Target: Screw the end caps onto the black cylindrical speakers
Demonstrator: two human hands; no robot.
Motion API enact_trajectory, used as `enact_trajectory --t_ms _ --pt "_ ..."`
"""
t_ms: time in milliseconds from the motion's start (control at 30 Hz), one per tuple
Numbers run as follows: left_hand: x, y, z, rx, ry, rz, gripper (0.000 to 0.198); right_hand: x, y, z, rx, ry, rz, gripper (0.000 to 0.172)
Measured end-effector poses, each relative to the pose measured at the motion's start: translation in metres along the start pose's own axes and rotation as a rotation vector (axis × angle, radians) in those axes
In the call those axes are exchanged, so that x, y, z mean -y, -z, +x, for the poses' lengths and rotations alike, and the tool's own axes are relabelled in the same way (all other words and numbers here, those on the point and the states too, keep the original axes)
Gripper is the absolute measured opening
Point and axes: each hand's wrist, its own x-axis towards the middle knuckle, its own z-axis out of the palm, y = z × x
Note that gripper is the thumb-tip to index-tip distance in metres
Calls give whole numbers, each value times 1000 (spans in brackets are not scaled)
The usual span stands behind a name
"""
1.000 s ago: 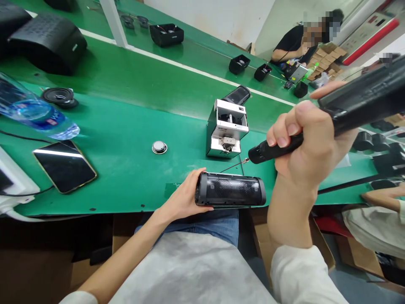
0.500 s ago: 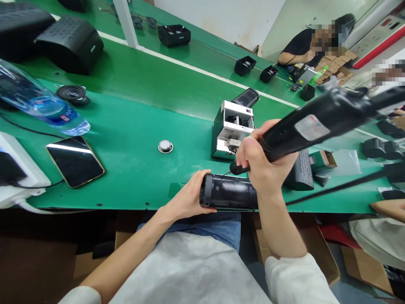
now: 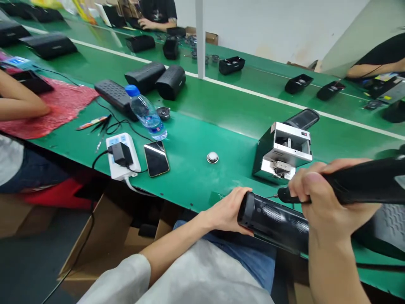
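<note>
My left hand (image 3: 228,210) grips the left end of a black cylindrical speaker (image 3: 272,221) that lies along the near edge of the green bench. My right hand (image 3: 325,202) is wrapped round a black electric screwdriver (image 3: 363,181), whose tip points left and touches the top of the speaker. Just behind them stands a small silver screw feeder box (image 3: 283,151). A round silver disc (image 3: 212,158) lies on the bench to the left of the box.
A phone (image 3: 156,158), a white power strip (image 3: 122,155) with a black plug and a water bottle (image 3: 145,112) lie left. Black speaker housings (image 3: 158,80) stand behind. Another person's arm (image 3: 19,101) rests on red mesh far left. More workers sit across the bench.
My head has turned left, so more of the left bench shows. The screwdriver has come down from mid-air and its tip now rests on the speaker. My left hand keeps its hold.
</note>
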Motion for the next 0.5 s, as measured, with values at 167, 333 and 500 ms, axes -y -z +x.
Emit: enact_trajectory --t_ms 167,333,500 --pt "-10 5 -2 4 43 6 129 3 2 1 39 -35 25 21" --pt "-12 9 -2 44 63 38 125 27 13 33 -16 96 24 23" --pt "-11 8 -4 46 64 68 126 20 22 77 -270 359 -168 24"
